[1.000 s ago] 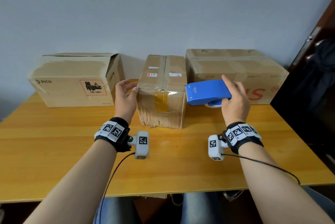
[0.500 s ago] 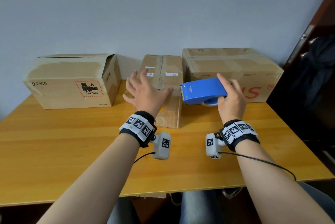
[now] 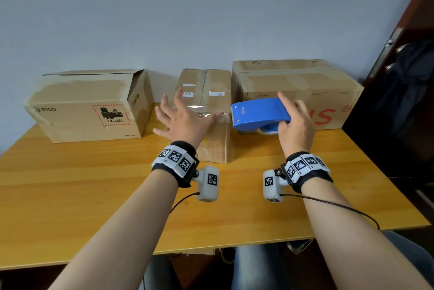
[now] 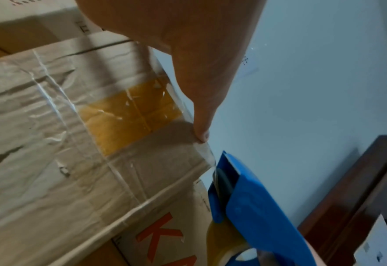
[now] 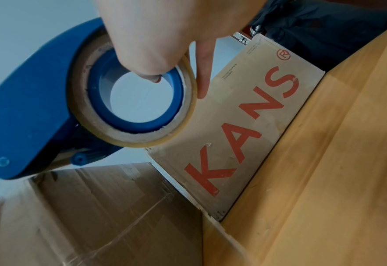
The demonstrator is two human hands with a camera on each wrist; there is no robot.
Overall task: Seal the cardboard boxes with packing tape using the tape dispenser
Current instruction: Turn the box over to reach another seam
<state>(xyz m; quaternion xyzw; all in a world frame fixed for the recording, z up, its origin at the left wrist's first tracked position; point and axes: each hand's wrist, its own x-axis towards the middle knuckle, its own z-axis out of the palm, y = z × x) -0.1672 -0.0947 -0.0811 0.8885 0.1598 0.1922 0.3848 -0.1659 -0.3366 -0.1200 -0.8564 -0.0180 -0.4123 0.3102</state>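
Three cardboard boxes sit in a row along the far edge of the yellow wooden tabletop (image 3: 70, 195), against the pale wall. At ten o'clock lies the wide brown cardboard box with a red-bordered hazard label (image 3: 89, 106), one end flap standing open. At twelve o'clock stands the narrow middle cardboard box (image 3: 212, 88), its top seam already taped and clear tape wrinkled over its front top edge. The left hand (image 3: 185, 120) lies flat on that front top edge with fingers spread and straight; the left wrist view shows one fingertip (image 4: 201, 133) pressing the clear tape strip (image 4: 207, 154) down at the box's right corner. The strip runs from there straight into the mouth of the blue plastic tape dispenser (image 3: 260, 112), which hangs just beside the box at one o'clock, off the tabletop. The right hand (image 3: 296, 125) grips the dispenser from behind, fingers curled over its top and thumb hooked into the roll's blue core (image 5: 137, 100). Behind it, at two o'clock, sits the large cardboard box with red KANS lettering (image 3: 298, 83), closed.
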